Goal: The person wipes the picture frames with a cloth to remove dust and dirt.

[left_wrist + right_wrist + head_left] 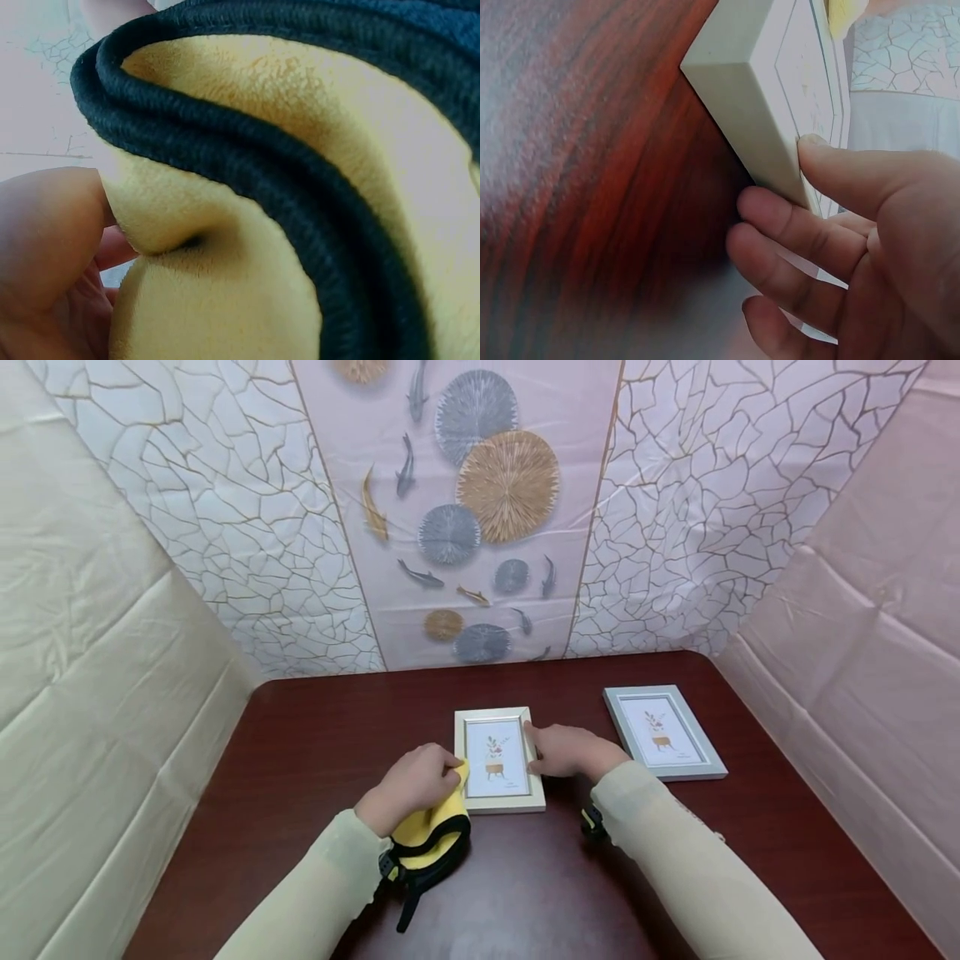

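A cream picture frame (536,800) with a potted-plant print lies face up in the middle of the table. My right hand (567,750) holds its right side; in the right wrist view the thumb (847,169) rests on the front border, with fingertips at the outer side edge. My left hand (416,783) grips a yellow cloth (433,828) with black edging, bunched at the frame's left border. Up close in the left wrist view, the cloth (217,300) looks soft and folded, hiding part of that hand.
A second picture frame (624,727), light grey-blue with a similar print, lies at the table's right. The dark red wooden table (330,727) meets a patterned wall covering (480,593) behind and pale cloth walls on both sides.
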### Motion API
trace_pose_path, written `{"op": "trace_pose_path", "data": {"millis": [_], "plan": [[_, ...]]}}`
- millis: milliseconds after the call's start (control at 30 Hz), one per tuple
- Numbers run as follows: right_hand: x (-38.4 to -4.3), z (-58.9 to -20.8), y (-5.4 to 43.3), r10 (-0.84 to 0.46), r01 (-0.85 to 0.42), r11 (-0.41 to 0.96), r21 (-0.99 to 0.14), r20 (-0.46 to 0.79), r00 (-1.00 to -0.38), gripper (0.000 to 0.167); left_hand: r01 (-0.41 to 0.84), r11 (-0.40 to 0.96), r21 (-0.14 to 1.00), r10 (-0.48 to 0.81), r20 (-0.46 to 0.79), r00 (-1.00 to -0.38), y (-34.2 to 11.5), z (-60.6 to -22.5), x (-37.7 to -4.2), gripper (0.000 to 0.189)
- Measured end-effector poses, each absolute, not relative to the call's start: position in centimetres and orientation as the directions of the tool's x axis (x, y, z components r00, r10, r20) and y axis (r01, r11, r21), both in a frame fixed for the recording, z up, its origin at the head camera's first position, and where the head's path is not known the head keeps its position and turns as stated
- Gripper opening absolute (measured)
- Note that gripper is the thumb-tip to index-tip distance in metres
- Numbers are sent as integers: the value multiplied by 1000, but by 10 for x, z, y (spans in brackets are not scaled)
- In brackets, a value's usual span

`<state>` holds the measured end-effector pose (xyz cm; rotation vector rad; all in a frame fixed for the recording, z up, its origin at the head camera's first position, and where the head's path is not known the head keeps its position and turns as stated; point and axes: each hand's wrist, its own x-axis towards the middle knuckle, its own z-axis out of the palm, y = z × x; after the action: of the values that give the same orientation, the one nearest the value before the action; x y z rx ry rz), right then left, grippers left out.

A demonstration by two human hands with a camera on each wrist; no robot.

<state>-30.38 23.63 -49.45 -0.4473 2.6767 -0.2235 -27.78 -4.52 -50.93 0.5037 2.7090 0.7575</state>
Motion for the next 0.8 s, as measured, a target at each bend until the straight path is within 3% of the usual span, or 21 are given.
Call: {"op": "trace_pose_path", "data": {"millis": [333,800], "plan": [[-299,-501,239,-366,-216,898,-384,-379,-850,84,247,796,552,401,-177,-899,-46,-511,-253,40],[-295,-503,242,-381,-211,878,-430,-362,-850,84,268,794,545,405,-146,-902,-51,-508,-222,36]]}}
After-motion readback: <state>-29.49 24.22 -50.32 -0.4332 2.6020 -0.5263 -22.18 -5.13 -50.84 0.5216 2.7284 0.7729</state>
